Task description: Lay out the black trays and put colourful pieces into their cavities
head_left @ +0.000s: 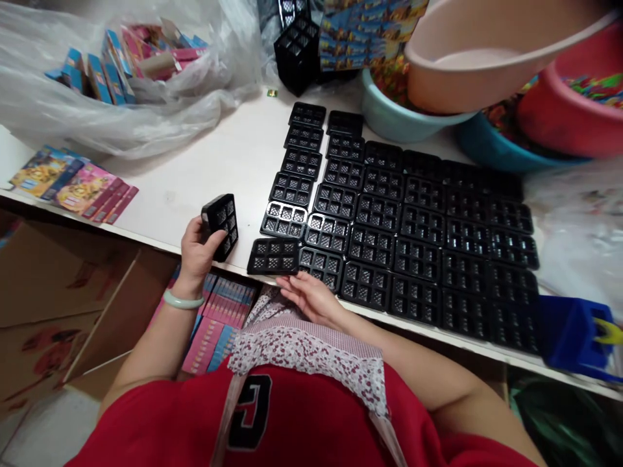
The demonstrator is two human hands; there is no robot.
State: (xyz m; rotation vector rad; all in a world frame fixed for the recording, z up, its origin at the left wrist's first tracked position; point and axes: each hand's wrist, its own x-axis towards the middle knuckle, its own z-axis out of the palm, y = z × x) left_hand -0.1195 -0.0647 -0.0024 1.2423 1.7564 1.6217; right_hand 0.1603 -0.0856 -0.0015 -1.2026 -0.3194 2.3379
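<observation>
My left hand (198,250) grips a small stack of black plastic trays (224,224), tilted up on edge above the white table, the six square pockets of the front one facing right. At the table's front edge, my right hand (311,295) holds the near edge of a single black tray (272,256) between thumb and fingers. That tray lies at the front left corner of several rows of like black trays (370,246), slightly overlapping its right neighbour. Each has six pockets with a patterned bottom.
Flat printed boxes (82,188) lie at the left edge. Behind them a clear plastic bag (195,123) holds more boxes. Stacked black trays (296,55) stand at the back, beside basins, including a light blue basin (409,123). A blue bin (574,331) sits front right.
</observation>
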